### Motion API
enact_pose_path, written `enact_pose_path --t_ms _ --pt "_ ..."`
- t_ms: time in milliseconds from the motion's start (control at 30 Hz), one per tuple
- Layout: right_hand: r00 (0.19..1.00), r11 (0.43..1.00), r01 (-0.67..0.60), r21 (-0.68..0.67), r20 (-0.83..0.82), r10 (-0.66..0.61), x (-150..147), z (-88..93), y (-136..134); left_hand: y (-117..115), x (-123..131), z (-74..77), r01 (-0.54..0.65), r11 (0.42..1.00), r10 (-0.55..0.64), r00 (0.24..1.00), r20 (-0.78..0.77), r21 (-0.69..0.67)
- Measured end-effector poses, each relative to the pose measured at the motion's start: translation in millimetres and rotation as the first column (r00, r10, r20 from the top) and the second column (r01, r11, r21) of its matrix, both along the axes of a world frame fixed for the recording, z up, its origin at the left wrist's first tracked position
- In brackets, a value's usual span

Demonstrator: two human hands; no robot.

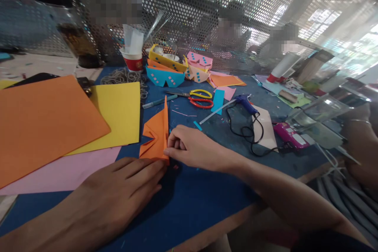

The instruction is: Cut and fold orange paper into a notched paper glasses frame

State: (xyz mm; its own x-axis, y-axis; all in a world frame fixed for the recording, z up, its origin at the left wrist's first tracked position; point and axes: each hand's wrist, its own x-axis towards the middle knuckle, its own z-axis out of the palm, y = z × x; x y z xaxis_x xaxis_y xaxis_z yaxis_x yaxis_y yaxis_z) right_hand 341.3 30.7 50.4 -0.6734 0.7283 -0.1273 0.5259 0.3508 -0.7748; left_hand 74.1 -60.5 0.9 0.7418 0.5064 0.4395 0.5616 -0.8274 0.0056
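A folded piece of orange paper (158, 132) lies on the blue tabletop, one long edge standing up and a notch cut into its left side. My left hand (132, 179) rests flat, fingers stretched out over the paper's near edge. The fingers of my right hand (189, 145) are curled, with thumb and forefinger closed at the raised right edge of the paper. Just beyond the paper are a blue pen (159, 101) and scissors (196, 98) with yellow and red handles.
Orange (50, 126), yellow (121, 118) and pink sheets (67, 171) overlap on the left. Finished paper glasses (165, 76) stand at the back near a paper cup (132, 59). A glue gun (246, 104) with its cord lies right. Another person's arm (358, 134) shows at far right.
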Motion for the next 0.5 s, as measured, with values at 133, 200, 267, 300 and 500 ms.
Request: enact_pose_path --t_ms 133,200,267,300,500 --pt "1.0 0.999 0.007 0.047 -0.002 -0.007 -0.8 -4.4 -0.6 -0.1 2.2 2.2 -0.003 0.999 0.004 1.0 -0.025 0.035" --pt "1.0 0.998 0.013 0.066 0.002 -0.013 -1.2 -5.9 -0.8 -0.7 4.5 5.3 -0.009 0.998 0.012 0.999 -0.048 0.057" --pt "1.0 0.997 0.017 0.075 0.0 -0.018 -1.6 -6.8 -1.0 -1.3 6.3 8.0 -0.018 0.998 0.021 0.998 -0.057 0.06" --pt "1.0 0.997 0.019 0.076 -0.001 -0.019 -1.8 -6.9 -1.1 -1.4 6.8 8.9 -0.041 0.998 0.043 0.997 -0.061 0.048" --pt "1.0 0.997 0.013 0.078 -0.001 -0.013 -1.4 -5.4 -1.8 -0.1 6.6 7.6 0.01 0.996 -0.003 0.997 -0.072 0.088"
